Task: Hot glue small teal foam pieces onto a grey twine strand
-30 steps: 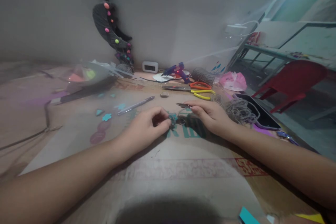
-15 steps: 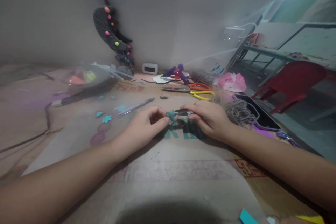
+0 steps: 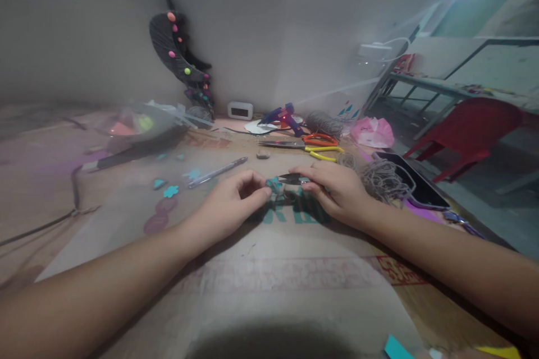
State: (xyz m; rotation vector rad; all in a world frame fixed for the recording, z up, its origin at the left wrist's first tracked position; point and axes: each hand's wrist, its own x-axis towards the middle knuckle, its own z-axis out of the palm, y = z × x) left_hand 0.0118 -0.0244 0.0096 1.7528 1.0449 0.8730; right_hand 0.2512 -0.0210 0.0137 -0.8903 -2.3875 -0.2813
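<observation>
My left hand (image 3: 233,199) pinches a small teal cutout piece (image 3: 275,184) between thumb and fingertips above the sheet. My right hand (image 3: 339,193) is closed around small scissors (image 3: 290,179). Their dark pointed blades aim left, with the tips at the teal piece; the handles are hidden in my fingers. To the left lie a teal flower cutout (image 3: 170,192), a teal triangular cutout (image 3: 159,183) and a clear pen (image 3: 218,172).
Behind my hands lie orange-handled scissors (image 3: 320,140), a yellow-handled tool (image 3: 326,152) and a blue glue gun (image 3: 284,118). Grey yarn (image 3: 385,179) and a dark tablet-like object (image 3: 425,190) sit right. A red chair (image 3: 475,129) stands beyond the table.
The scissor blades look slightly further apart than before. Both hands stay in nearly the same place, and the other things have not moved.
</observation>
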